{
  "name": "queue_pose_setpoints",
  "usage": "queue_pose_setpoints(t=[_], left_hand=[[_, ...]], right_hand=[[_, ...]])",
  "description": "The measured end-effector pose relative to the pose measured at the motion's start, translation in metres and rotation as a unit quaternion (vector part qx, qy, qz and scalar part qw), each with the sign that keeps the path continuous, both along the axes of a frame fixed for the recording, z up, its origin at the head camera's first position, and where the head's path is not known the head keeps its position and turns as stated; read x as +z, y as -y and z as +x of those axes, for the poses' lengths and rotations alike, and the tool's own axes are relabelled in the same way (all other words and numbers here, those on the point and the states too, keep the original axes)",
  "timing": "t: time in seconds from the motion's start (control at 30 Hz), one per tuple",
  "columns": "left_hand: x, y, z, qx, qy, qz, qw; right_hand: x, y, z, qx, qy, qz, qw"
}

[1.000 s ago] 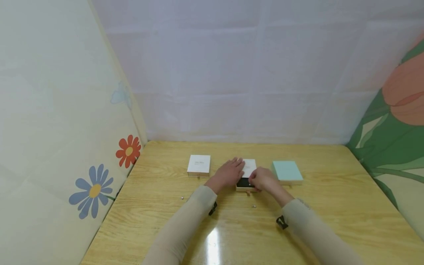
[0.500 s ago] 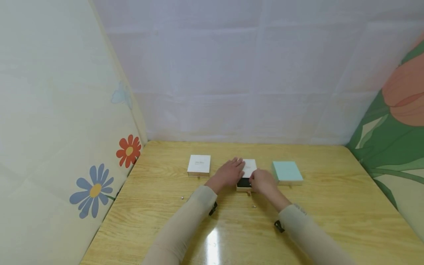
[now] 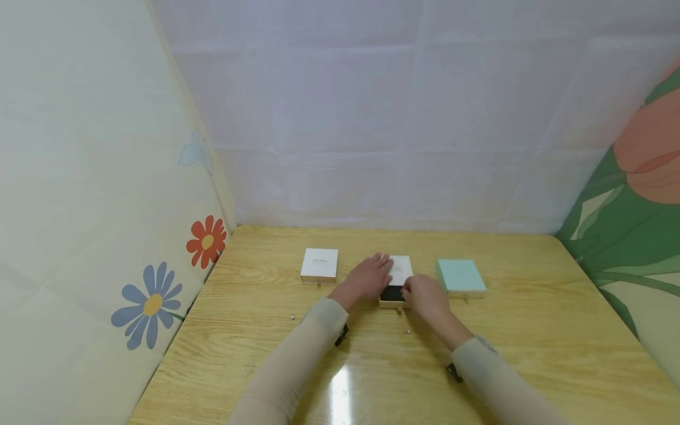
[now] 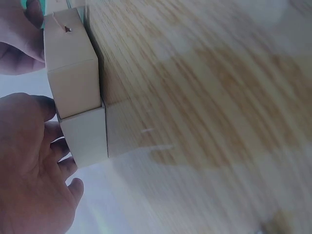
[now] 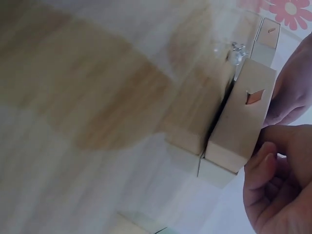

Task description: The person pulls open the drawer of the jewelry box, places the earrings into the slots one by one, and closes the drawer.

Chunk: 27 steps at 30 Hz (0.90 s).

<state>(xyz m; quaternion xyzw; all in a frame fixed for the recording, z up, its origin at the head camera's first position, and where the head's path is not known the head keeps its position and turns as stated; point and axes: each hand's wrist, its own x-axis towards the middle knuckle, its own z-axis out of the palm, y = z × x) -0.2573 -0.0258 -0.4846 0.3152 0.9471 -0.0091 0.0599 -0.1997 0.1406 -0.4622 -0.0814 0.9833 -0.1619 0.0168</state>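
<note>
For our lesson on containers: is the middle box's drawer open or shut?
Open: the drawer sticks out of its white cover, black inside showing.

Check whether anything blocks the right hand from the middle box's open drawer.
Nothing visible does: the right hand is at the right edge of the drawer. The left hand rests on the box's white top, not across the drawer.

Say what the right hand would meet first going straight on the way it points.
Most likely the middle box, right beside the right hand, then perhaps the left hand; its height above the box is unclear.
</note>
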Motion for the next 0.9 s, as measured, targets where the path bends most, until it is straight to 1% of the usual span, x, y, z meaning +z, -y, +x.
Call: queue_pose_setpoints(t=[0.17,0.3,0.4,0.53,0.67,0.8,0.9], left_hand=[[-0.001,0.000,-0.001,0.002,-0.002,0.001,1.0000],[-0.001,0.001,-0.001,-0.001,-0.002,0.002,1.0000],[0.000,0.000,0.000,-0.001,0.002,0.003,1.0000],[0.000,0.000,0.001,0.001,0.005,0.003,1.0000],[-0.001,0.000,0.000,0.000,0.004,0.002,1.0000],[0.001,0.000,0.000,-0.002,0.003,0.003,1.0000],[0.002,0.000,0.000,0.000,0.004,0.005,1.0000]], right_hand=[[-0.002,-0.003,-0.002,0.023,-0.002,0.000,0.9997],[-0.003,-0.005,-0.003,0.043,0.009,0.002,0.9990],[-0.003,-0.006,-0.003,0.047,0.022,0.005,0.9986],[-0.003,-0.009,-0.004,0.052,0.025,0.007,0.9983],[-0.004,-0.013,-0.004,0.062,0.013,0.002,0.9980],[-0.006,-0.015,-0.006,0.074,-0.004,-0.007,0.9972],[-0.008,-0.017,-0.008,0.084,-0.009,-0.007,0.9964]])
